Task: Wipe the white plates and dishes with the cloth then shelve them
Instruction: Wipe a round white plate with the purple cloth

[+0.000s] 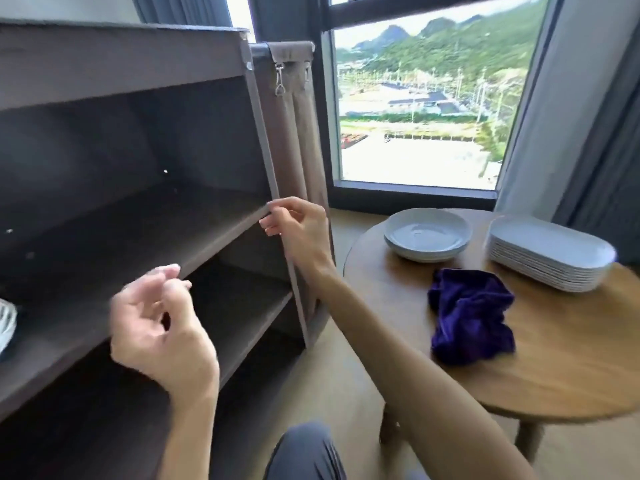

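cloth (471,315) lies right of right hand (298,230), which pinches shelf frame (266,140); left hand (159,327) loosely curled, empty, farther away. plates (550,258) beyond cloth.

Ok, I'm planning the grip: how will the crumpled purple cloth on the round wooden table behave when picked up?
The crumpled purple cloth lies in soft folds, so it will probably go floppy and drape from the fingers. It looks plush and thin, so likely light and not slippery. Lying loose on the round wooden table, it should bunch rather than slide if pushed.

Hands (298,226) at dark shelf (138,223)
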Demonstrator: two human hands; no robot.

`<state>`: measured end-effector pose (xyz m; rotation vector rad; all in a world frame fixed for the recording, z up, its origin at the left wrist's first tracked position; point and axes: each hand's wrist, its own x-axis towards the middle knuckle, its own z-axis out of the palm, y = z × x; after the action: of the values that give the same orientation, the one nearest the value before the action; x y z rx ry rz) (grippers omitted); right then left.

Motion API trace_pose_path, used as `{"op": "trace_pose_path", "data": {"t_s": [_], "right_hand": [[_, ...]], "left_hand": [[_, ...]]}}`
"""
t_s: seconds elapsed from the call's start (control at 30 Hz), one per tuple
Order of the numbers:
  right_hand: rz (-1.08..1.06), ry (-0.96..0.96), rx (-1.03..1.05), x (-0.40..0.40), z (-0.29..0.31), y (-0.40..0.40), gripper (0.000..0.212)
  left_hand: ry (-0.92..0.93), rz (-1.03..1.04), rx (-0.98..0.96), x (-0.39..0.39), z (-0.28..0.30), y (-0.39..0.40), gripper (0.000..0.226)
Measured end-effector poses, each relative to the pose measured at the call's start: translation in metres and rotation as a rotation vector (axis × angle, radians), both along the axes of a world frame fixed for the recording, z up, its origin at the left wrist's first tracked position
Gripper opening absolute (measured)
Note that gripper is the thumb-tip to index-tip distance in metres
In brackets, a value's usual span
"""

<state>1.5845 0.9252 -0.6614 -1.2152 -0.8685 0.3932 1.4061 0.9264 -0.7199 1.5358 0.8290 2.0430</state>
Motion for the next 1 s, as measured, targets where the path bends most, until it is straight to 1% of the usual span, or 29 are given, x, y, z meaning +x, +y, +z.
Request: {"op": "trace_pose_path", "data": {"t_s": [0.03,0.07,0.1,0.17,0.27,0.3,0.37,0.4,0.43,0.47,0.53,0.6,0.67,0.83,0.87,0.93,1.0], "right_hand": [[-0.115,-0.007,-0.051,0.028,-0.011,-0.013,0.019],[-0.217,0.011,-0.107,0.052,-0.022,-0.026,0.019],[-0.313,0.031,-0.162,0.078,-0.035,-0.041,0.019],[-0.479,0.003,-0.316,0.121,-0.06,-0.072,0.019],[-0.654,-0.195,-0.652,0.167,-0.101,-0.12,0.025],[-0.685,-0.265,-0.784,0.177,-0.115,-0.134,0.03],[-0.729,-0.35,-1.015,0.194,-0.139,-0.158,0.05],[-0.74,-0.334,-1.076,0.201,-0.145,-0.165,0.06],[-0.756,-0.295,-1.094,0.21,-0.149,-0.171,0.065],[-0.774,-0.267,-1.088,0.217,-0.15,-0.172,0.065],[-0.833,-0.257,-1.058,0.23,-0.15,-0.17,0.054],[-0.918,-0.248,-1.008,0.237,-0.149,-0.165,0.048],[-0.991,-0.231,-0.953,0.244,-0.149,-0.16,0.049],[-1.106,-0.071,-0.751,0.258,-0.146,-0.155,0.044],[-1.123,-0.048,-0.724,0.259,-0.145,-0.155,0.044],[-1.151,-0.007,-0.649,0.258,-0.144,-0.155,0.043],[-1.154,0.057,-0.521,0.257,-0.141,-0.155,0.036]], "left_hand": [[-0.053,-0.111,-0.019,0.04,0.007,-0.01,0.007],[-0.036,-0.151,-0.096,0.067,0.011,-0.014,0.006],[0.019,-0.289,-0.195,0.102,0.008,-0.021,0.005],[0.197,-0.44,-0.419,0.163,-0.015,-0.013,0.013],[0.489,-0.623,-0.666,0.249,-0.04,0.002,0.027],[0.565,-0.644,-0.719,0.276,-0.047,0.005,0.033],[0.657,-0.636,-0.8,0.321,-0.058,0.011,0.041],[0.684,-0.612,-0.818,0.336,-0.06,0.014,0.043],[0.686,-0.6,-0.841,0.351,-0.065,0.017,0.048],[0.702,-0.578,-0.863,0.362,-0.068,0.021,0.054],[0.757,-0.508,-0.862,0.377,-0.072,0.031,0.06],[0.776,-0.481,-0.872,0.383,-0.075,0.041,0.051],[0.805,-0.478,-0.875,0.387,-0.073,0.049,0.041],[0.939,-0.411,-0.796,0.386,-0.06,0.056,0.035],[0.933,-0.403,-0.792,0.386,-0.057,0.058,0.035],[0.881,-0.464,-0.821,0.387,-0.053,0.06,0.033],[0.712,-0.586,-0.923,0.386,-0.045,0.061,0.029]]}}
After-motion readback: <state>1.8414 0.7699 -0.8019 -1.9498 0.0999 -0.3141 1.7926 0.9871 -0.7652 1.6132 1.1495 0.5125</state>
